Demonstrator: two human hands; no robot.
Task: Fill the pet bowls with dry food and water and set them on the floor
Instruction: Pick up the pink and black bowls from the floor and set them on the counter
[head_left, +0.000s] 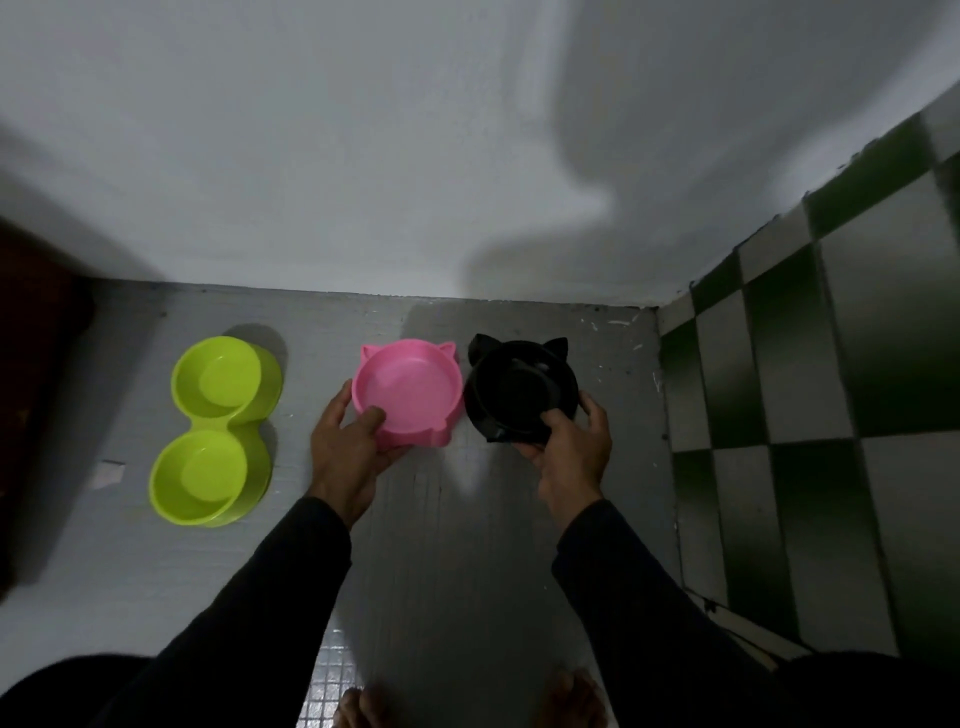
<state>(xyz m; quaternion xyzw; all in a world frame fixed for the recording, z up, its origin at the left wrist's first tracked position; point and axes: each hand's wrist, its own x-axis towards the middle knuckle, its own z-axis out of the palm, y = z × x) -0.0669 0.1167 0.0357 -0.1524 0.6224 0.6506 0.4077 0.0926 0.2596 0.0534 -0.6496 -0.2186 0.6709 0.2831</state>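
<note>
Left hand (345, 441) holds the pink bowl (408, 392) by its near edge, with the thumb hooked over the rim and the fingers curled under the side. Right hand (569, 449) holds the black bowl (522, 392) the same way, thumb on top of the near rim and fingers around the outside. Both sleeves (260, 587) are dark.

The pink bowl is round and shallow, with two little pointy ears on its far side, like a cat's head. Nothing can be seen inside it. The black bowl sits just to the right of the pink bowl, almost touching it. It has two pointy ears too. It is so dark inside that I cannot tell if anything is in it.

Well to the left of the pink bowl lies a bright green double bowl (215, 431), two round cups joined in one piece. Both cups look bare.

All three bowls are low over the grey floor (457, 519), close to the white wall (415, 156). Green and white tiles (805, 389) cover the wall to the right of the black bowl.
</note>
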